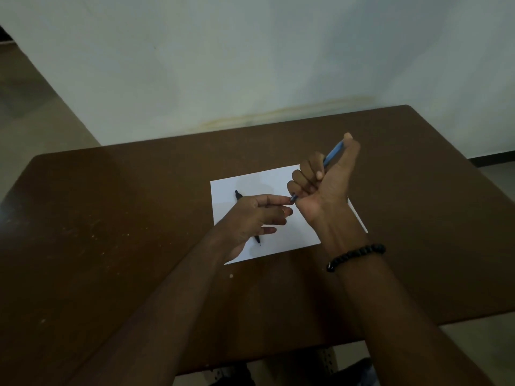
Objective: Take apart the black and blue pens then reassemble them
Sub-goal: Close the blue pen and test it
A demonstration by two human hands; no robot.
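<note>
A brown table [111,218] stands against a pale wall [250,51] (stained low down). Above its white paper [278,232], the right hand [326,179] grips the blue pen [333,154]; the left hand [255,215] pinches its tip. The black pen [238,195] lies on the paper.

Plain room, likely office or classroom: brown table [111,218] against bare pale wall [250,65], tiled floor [33,112]
</note>
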